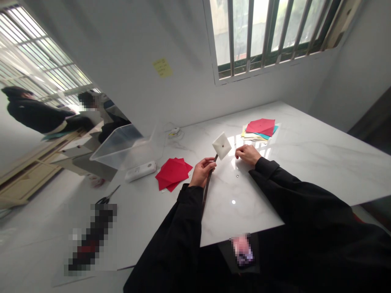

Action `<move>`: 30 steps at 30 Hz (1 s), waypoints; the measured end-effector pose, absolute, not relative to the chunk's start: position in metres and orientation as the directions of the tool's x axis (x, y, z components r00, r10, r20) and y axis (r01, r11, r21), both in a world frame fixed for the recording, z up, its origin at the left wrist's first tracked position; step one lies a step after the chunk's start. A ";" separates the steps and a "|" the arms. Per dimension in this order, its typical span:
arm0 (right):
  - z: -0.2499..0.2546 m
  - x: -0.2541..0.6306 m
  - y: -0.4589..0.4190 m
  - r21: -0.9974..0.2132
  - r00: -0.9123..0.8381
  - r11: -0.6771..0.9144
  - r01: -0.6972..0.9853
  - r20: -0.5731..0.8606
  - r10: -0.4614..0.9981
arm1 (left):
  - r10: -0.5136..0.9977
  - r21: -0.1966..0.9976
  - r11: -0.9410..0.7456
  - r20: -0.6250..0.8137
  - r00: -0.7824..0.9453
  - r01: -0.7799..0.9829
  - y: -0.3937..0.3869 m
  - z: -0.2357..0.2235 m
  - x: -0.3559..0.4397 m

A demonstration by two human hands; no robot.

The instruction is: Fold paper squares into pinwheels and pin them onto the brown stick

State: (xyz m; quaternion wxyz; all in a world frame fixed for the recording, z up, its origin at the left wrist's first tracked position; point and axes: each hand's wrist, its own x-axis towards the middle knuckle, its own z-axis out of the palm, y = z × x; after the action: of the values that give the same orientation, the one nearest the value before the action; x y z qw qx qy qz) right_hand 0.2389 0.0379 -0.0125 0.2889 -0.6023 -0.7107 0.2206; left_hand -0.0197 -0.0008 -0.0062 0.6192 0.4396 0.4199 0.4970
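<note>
My left hand [203, 172] is closed round a thin dark stick [207, 189], thumb and fingers near its upper end. A white folded paper square [220, 142] with a small brown dot at its middle sits at the top of that stick, turned on one corner. To its right, my right hand [248, 155] rests low at the table surface with its fingers curled in; whatever may be between the fingertips is hidden. Just below that hand lies a tiny ring-like piece [237, 176] on the table.
Red paper sheets [173, 174] lie left of my left hand, beside a white power strip [141, 171] and a clear plastic bin [122, 146]. Stacked coloured paper [261, 128] is at the back right. Scissors [106, 197] lie at left. Two people [36, 110] are beyond the table.
</note>
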 end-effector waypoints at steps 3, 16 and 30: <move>-0.013 0.239 0.038 -0.669 -0.084 0.167 0.724 0.155 0.984 | 0.985 0.963 0.117 -0.081 0.152 -0.245 0.000 -0.007 -0.020; -0.009 0.236 0.033 -0.743 0.089 0.124 0.658 0.240 0.967 | 0.986 0.966 0.111 -0.078 0.146 -0.233 -0.001 -0.006 -0.019; -0.008 0.231 0.033 -0.697 -0.165 0.164 0.698 0.066 0.984 | 0.991 0.966 0.099 -0.073 0.116 -0.240 -0.001 -0.003 -0.019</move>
State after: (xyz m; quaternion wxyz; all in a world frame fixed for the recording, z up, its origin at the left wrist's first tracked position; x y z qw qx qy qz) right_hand 0.2311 0.0328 -0.0082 0.2670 -0.5885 -0.7145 0.2680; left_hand -0.0190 -0.0013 -0.0033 0.6051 0.4382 0.4284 0.5082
